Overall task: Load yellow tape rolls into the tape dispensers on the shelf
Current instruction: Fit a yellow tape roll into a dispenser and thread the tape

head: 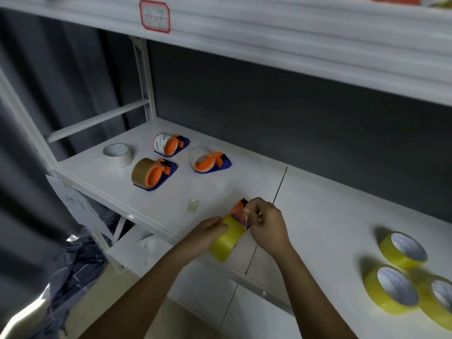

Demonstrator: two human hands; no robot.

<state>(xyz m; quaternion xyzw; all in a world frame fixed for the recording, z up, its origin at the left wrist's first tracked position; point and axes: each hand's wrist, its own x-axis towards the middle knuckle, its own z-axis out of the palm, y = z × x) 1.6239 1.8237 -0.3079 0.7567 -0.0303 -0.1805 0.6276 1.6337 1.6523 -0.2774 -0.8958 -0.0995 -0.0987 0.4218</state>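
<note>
Over the front edge of the white shelf (318, 216) I hold an orange tape dispenser (236, 209) with a yellow tape roll (226, 241) seated in it. My left hand (210, 232) grips the roll from the left. At the dispenser's front end, my right hand (265, 222) pinches something with curled fingers; what sits under the fingertips is hidden. Three more yellow rolls lie at the right: one (403, 249) farther back, one (392, 289) nearer, one (440, 299) cut by the frame edge.
Three orange dispensers on blue bases stand at the back left, holding a brown roll (146, 173), a printed white roll (166, 144) and a pale roll (203, 159). A loose white roll (118, 154) lies left of them. A small clear scrap (193, 205) lies mid-shelf. Dark bags (73, 265) sit below.
</note>
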